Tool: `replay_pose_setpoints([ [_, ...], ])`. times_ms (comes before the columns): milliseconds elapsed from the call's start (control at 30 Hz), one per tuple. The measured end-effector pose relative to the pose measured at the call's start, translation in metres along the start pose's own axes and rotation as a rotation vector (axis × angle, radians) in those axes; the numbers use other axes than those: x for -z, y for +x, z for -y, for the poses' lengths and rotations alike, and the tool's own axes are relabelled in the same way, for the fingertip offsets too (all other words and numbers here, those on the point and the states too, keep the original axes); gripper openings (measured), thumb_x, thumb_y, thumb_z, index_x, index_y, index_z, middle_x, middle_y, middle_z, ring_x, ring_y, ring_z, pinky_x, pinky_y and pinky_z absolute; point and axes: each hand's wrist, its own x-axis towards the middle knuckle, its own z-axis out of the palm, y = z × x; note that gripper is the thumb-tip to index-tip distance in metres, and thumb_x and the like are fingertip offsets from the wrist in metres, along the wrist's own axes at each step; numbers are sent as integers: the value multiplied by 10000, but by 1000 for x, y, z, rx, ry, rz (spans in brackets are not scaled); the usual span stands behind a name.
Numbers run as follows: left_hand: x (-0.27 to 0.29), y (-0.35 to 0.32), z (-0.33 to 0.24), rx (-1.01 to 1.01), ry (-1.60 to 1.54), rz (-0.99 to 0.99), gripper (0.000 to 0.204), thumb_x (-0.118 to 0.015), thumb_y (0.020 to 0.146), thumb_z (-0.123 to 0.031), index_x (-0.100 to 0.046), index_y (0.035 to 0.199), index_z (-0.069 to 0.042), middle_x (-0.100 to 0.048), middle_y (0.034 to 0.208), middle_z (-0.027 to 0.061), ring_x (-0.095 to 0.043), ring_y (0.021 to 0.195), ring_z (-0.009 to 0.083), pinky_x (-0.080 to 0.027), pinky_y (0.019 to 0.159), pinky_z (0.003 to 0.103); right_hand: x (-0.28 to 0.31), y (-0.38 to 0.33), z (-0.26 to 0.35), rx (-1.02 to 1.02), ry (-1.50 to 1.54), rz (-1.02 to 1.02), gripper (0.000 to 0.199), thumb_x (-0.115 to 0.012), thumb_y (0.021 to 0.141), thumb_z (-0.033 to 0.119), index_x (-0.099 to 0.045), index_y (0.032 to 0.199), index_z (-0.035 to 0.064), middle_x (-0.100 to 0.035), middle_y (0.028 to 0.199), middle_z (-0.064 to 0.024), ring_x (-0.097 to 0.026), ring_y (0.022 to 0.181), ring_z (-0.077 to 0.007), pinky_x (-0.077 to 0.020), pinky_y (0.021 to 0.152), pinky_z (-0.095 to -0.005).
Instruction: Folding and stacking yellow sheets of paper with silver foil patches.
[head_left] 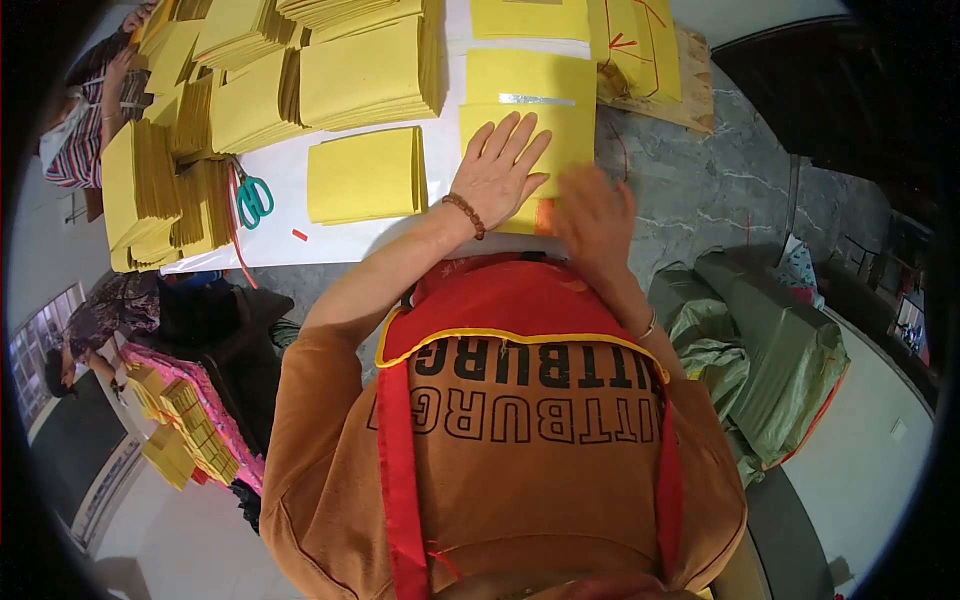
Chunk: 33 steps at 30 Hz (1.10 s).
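My left hand (505, 170) lies flat, fingers spread, on a folded yellow paper sheet (570, 130) at the table's near right side. A narrow silvery strip (537, 99) crosses the yellow paper just beyond its fingertips. My right hand (598, 215) is beside the sheet's right edge, smeared by motion; whether it holds anything cannot be made out. Close to it, an orange patch (545, 216) shows at the sheet's near end. Left of my left hand rests a small stack of folded yellow paper (362, 175).
Tall stacks of yellow paper (370, 70) crowd the table's far left. Green-handled scissors (253, 200) and a red scrap (300, 235) lie on the white table cover (330, 245). Wrapped green bundles (760, 350) stand at right. Another person (105, 90) is at the left.
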Motion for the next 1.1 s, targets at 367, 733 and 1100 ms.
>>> replay_pose_setpoints([
  [367, 14, -5, 7, -176, -83, 59, 489, -578, 837, -295, -481, 1262, -73, -432, 1315, 120, -393, 1187, 303, -319, 965, 428, -12, -17, -5, -34, 222, 182, 395, -521, 894, 263, -514, 1252, 96, -442, 1364, -43, -346, 1300, -261, -267, 1006, -551],
  [733, 32, 1, -3, -144, 21, -45, 560, -663, 659, -157, -504, 1167, 16, -585, 1062, 170, -570, 897, 257, -491, 767, 334, -2, -3, -28, -585, 1155, -160, 308, -476, 955, 190, -560, 1190, 10, -603, 1151, -83, -549, 1079, -161, -413, 909, -290],
  [1100, 95, -123, 105, 43, 266, -64, 510, -529, 751, -53, -499, 1260, -76, -572, 1174, 139, -557, 1048, 277, -453, 887, 382, -9, -5, -39, -676, 1070, -211, 271, -494, 948, 188, -585, 1152, 35, -630, 1054, -63, -585, 977, -148, -445, 837, -284],
])
